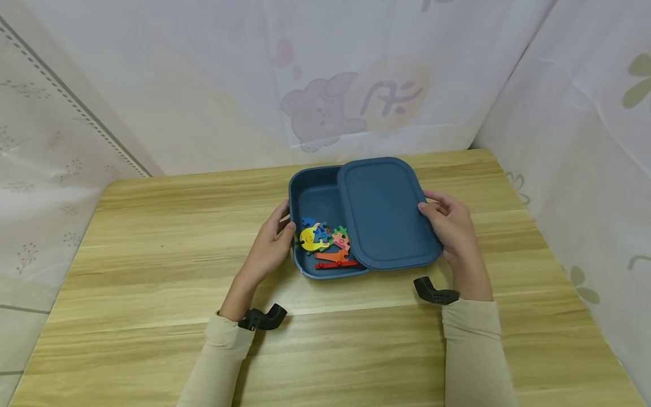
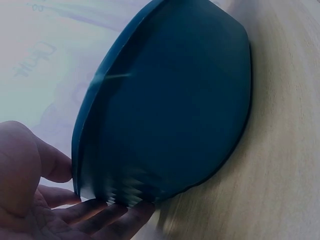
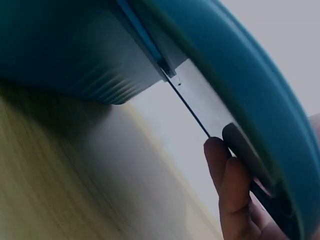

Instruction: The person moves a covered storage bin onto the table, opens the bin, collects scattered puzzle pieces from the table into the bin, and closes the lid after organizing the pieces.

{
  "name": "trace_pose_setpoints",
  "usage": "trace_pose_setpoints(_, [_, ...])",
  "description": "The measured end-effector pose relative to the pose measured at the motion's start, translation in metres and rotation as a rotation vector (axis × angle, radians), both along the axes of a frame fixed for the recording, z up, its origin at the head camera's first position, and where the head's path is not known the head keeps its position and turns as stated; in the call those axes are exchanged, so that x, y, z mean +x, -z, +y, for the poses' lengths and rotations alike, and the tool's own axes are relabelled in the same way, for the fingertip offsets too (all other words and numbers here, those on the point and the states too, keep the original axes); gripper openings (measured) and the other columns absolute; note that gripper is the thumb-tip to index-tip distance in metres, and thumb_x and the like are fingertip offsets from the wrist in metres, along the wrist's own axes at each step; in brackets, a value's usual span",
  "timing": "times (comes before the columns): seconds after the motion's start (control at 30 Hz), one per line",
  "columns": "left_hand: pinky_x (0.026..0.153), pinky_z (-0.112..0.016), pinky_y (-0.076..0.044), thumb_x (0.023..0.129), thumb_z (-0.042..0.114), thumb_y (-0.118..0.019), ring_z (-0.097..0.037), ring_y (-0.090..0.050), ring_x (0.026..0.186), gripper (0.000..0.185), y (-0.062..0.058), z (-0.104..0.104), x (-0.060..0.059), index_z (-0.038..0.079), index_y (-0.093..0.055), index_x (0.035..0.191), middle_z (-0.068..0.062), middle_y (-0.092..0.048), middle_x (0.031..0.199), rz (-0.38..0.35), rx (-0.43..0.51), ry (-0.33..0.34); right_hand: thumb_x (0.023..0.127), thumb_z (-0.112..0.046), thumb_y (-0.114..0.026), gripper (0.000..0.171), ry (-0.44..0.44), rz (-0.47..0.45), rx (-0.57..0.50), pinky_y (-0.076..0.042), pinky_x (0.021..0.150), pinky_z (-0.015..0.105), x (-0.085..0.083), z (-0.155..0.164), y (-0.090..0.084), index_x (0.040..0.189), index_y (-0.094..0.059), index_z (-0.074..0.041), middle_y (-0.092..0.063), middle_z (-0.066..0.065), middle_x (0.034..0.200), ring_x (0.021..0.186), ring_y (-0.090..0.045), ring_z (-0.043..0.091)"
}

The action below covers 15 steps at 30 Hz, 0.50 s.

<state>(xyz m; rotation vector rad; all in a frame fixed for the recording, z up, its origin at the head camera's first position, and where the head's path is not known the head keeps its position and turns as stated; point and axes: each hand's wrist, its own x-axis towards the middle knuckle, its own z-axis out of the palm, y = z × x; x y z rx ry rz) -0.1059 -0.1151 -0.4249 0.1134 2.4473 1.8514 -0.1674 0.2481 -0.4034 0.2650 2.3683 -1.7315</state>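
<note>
A dark blue box (image 1: 311, 195) sits on the wooden table (image 1: 152, 237), holding several colourful puzzle pieces (image 1: 325, 244). Its blue lid (image 1: 383, 212) lies shifted to the right, covering the box's right part. My left hand (image 1: 274, 240) rests against the box's left wall, fingers nearly straight; in the left wrist view the fingers (image 2: 100, 215) touch the box's (image 2: 170, 100) lower side. My right hand (image 1: 447, 223) grips the lid's right edge, thumb on top; in the right wrist view its fingers (image 3: 230, 190) curl under the lid's rim (image 3: 250, 100).
White patterned curtains (image 1: 330, 73) close in the table at the back, left and right. Bare table surface lies in front of the box and to its left. A black wrist mount (image 1: 264, 319) sits on each sleeve.
</note>
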Motion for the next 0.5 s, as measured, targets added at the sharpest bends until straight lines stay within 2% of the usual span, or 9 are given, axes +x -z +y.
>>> trace_pose_setpoints(0.17, [0.124, -0.055, -0.041, 0.111, 0.008, -0.044, -0.041, -0.045, 0.153, 0.061, -0.001, 0.001, 0.0, 0.006, -0.025, 0.168, -0.019, -0.038, 0.169, 0.004, 0.006, 0.001, 0.107, -0.034, -0.062, 0.058, -0.027, -0.006, 0.003, -0.048, 0.091, 0.013, 0.0, -0.006, 0.002, 0.16, -0.048, -0.016, -0.064, -0.015, 0.107, 0.11, -0.058, 0.004])
trace_pose_setpoints(0.5, [0.124, -0.056, -0.042, 0.111, 0.007, -0.044, -0.042, -0.047, 0.152, 0.06, -0.001, 0.001, -0.001, 0.006, -0.027, 0.168, -0.019, -0.039, 0.169, -0.002, 0.028, -0.01, 0.106, -0.036, -0.064, 0.053, -0.101, 0.049, 0.063, -0.055, 0.085, 0.015, 0.0, -0.026, 0.001, 0.155, -0.056, -0.017, -0.062, 0.006, 0.12, 0.103, -0.066, 0.004])
